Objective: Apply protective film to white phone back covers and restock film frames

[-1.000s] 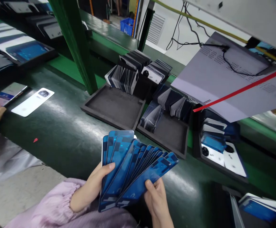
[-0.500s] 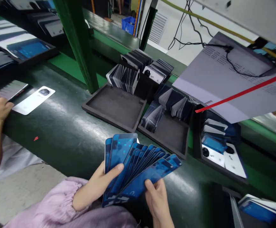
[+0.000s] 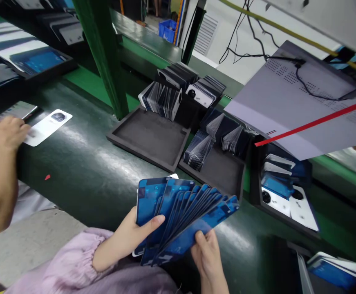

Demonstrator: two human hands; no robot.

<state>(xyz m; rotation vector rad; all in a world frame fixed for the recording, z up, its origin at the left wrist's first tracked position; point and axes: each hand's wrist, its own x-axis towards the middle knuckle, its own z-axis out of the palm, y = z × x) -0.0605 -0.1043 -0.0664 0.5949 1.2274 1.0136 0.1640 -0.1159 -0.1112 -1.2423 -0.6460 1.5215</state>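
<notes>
A fanned stack of blue phone back panels is held above the front edge of the green table. My left hand grips its left part, thumb across the front panels. On the right side, my right hand pinches the stack's lower right edge between thumb and fingers. The panels spread apart at their upper ends, and a white panel edge shows behind them. Beyond the stack lie a black tray with panels standing at its back, and a second black tray holding fanned dark panels.
A co-worker's hand touches a white panel at the left. A green post rises behind the table. To the right are a tray of white and blue panels and a grey metal box with cables.
The panels in my hands have shifted slightly right, with their left ones spread wider. My right hand has moved a little right. The co-worker's hand has moved right onto the white panel.
</notes>
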